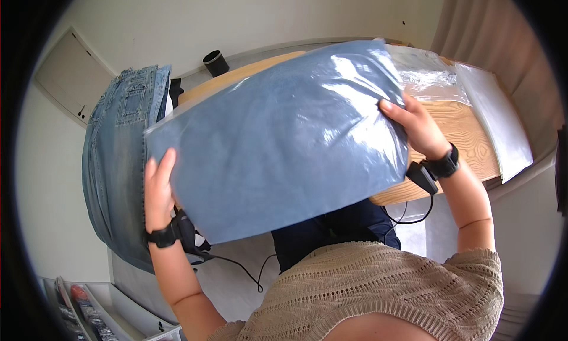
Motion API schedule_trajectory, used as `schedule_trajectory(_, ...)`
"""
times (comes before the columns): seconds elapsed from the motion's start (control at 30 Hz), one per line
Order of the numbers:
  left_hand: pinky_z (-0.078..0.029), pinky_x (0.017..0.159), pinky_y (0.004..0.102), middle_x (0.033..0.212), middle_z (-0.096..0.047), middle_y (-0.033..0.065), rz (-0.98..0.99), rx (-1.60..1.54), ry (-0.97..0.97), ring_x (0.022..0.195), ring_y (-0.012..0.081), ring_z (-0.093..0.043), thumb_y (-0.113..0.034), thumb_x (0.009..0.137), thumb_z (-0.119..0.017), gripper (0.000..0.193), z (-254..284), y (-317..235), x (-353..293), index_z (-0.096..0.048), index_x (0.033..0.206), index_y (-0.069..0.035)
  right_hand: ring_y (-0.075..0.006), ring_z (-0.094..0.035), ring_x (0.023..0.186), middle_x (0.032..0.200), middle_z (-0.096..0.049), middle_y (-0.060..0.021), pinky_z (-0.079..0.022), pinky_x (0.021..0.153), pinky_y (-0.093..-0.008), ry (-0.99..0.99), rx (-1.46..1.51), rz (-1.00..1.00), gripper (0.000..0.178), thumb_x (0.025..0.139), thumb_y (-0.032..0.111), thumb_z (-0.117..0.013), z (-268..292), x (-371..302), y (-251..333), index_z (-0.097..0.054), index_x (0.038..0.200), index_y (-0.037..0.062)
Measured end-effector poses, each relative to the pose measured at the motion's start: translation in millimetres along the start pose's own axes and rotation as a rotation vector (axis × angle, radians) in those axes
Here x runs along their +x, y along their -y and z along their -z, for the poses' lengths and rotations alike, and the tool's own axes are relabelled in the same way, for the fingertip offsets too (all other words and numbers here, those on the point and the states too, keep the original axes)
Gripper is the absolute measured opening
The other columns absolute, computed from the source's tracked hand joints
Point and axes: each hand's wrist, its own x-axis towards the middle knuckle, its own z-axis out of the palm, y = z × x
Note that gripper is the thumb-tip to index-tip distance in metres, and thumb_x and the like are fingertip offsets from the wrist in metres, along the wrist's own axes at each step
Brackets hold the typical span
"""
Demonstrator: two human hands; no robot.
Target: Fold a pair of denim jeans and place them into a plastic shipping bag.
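Note:
A folded blue garment, likely denim, lies flat inside a clear plastic bag (278,146), which I hold up in front of me at a tilt. My left hand (160,190) grips the bag's left edge, thumb on top and the other fingers partly hidden. At the right edge my right hand (421,127) is closed on the bag, its thumb pressed on the shiny plastic and its fingertips behind it. Light glares off the right part of the film. Behind the bag is a wooden table (461,134), mostly covered from sight.
Hanging jeans (118,163) stand close by my left hand. On the table's right end lie clear plastic bags (432,75) and a white plastic stack (494,119). A black bin (216,63) is behind the table. Cables (254,279) trail from my wrist devices. Grey shelving (112,308) sits lower left.

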Motion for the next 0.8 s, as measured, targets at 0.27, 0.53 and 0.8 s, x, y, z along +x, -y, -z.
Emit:
schedule_trajectory(0.27,-0.044,0.083,0.0302,0.106,-0.058,0.0075,0.537,0.227,0.109,0.093,0.0168,-0.056,-0.043,0.086,-0.059,0.049,5,133,15,-0.05,0.115,-0.004,-0.0126,-0.053,0.071,0.084,-0.057,-0.0058,-0.046,0.067,-0.0242,0.053,-0.301,-0.512,0.041,0.087,0.03,-0.06,19,41,-111,-0.053,0.111,-0.0035)
schedule_trajectory(0.53,-0.044,0.071,0.0265,0.089,-0.058,0.0026,0.645,0.207,0.031,0.073,0.0114,-0.053,-0.04,0.087,-0.06,0.044,-15,130,-50,-0.056,0.103,0.001,-0.0132,-0.054,0.075,0.08,-0.059,-0.006,-0.042,0.068,-0.0245,-0.067,-0.276,-0.403,0.045,0.081,0.024,-0.067,13,-26,-118,-0.054,0.11,-0.007)
schedule_trajectory(0.8,-0.045,0.067,0.0292,0.091,-0.055,0.0008,0.562,0.008,0.01,0.08,0.0116,-0.051,-0.03,0.09,-0.057,0.034,-33,111,-56,-0.054,0.106,0.0,-0.0116,-0.053,0.077,0.089,-0.055,-0.0058,-0.044,0.067,-0.023,-0.055,-0.159,-0.404,0.029,0.085,0.02,-0.064,-2,-27,-100,-0.054,0.099,-0.0038)
